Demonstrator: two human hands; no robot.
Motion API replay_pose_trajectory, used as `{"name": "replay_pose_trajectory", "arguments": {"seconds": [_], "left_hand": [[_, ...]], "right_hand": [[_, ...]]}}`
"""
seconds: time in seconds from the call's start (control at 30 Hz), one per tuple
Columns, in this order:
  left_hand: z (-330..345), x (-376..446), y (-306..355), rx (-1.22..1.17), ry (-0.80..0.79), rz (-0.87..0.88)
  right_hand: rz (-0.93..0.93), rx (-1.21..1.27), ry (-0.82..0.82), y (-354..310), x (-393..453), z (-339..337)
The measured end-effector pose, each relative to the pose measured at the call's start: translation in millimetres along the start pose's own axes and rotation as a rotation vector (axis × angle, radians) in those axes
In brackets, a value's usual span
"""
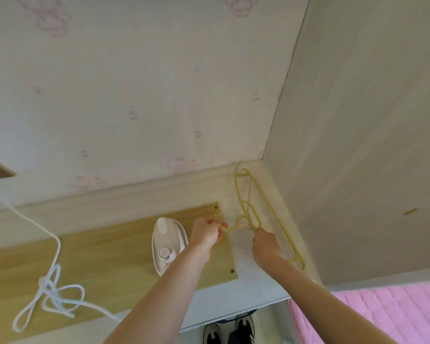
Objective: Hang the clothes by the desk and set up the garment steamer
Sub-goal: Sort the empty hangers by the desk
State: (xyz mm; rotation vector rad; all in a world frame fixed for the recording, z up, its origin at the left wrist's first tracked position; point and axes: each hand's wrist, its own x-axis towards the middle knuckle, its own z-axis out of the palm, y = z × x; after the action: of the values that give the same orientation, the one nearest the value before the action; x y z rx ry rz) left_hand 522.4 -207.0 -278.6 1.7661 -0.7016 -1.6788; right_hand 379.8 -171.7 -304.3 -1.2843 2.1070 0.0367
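A yellow plastic hanger [252, 209] lies over the right end of the desk [104, 264], close to the corner of the walls. My left hand [206, 233] grips its hook end. My right hand [265, 243] pinches the hanger's neck, where a thin pink hanger also shows. A white garment steamer [168, 244] lies on the desk just left of my left hand. Its white cord [52, 291] runs from the wall at the left and coils on the desk.
A pale side panel [358, 145] rises right of the desk, and flowered wallpaper [134, 95] covers the wall behind. A pink bedspread [382, 316] lies at the lower right. Shoes [230, 330] show below the desk's front edge.
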Motion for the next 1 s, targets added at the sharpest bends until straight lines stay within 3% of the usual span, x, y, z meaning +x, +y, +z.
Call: {"name": "replay_pose_trajectory", "arguments": {"seconds": [0.57,0.83,1.0], "left_hand": [[-6.3,56.0,-38.0,0.065,0.137,-0.219],[-5.2,62.5,-57.2,0.390,0.178,-0.119],[-6.3,59.4,-56.0,0.464,0.216,-0.029]], "right_hand": [[-0.136,-0.314,0.026,13.0,31.3,34.4],[-0.190,-0.409,0.029,18.8,35.0,35.5],[-0.184,-0.377,0.046,14.6,34.2,37.5]]}}
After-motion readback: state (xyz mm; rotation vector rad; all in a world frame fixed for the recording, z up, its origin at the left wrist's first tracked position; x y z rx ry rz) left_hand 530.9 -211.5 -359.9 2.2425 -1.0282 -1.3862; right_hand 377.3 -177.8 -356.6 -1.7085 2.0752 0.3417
